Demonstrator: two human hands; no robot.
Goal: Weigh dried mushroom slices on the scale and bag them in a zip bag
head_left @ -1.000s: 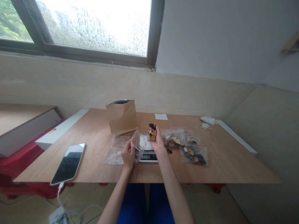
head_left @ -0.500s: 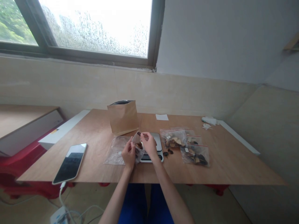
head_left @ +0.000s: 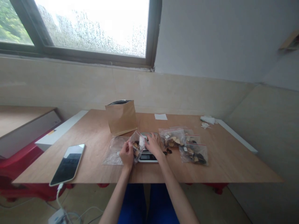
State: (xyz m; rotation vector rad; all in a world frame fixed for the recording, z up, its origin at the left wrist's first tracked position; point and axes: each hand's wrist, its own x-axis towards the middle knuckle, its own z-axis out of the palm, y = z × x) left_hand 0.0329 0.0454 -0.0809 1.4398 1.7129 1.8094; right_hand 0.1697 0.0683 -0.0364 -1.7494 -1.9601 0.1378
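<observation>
Zip bag (head_left: 138,145), small and clear with dark and tan dried pieces inside, is held upright just above the wooden table (head_left: 93,137), at the left edge of the scale (head_left: 147,154). Phone (head_left: 67,164) lies at far left and a flat clear bag (head_left: 115,151) beside the left hand (head_left: 126,154), whose fingers are clamped on the zip bag's side. Right hand (head_left: 153,144) rests over the scale's platform with fingers spread, and filled bags (head_left: 184,144) lie further right.

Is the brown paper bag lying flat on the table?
No, the paper bag stands upright with its top open, behind the scale.
</observation>
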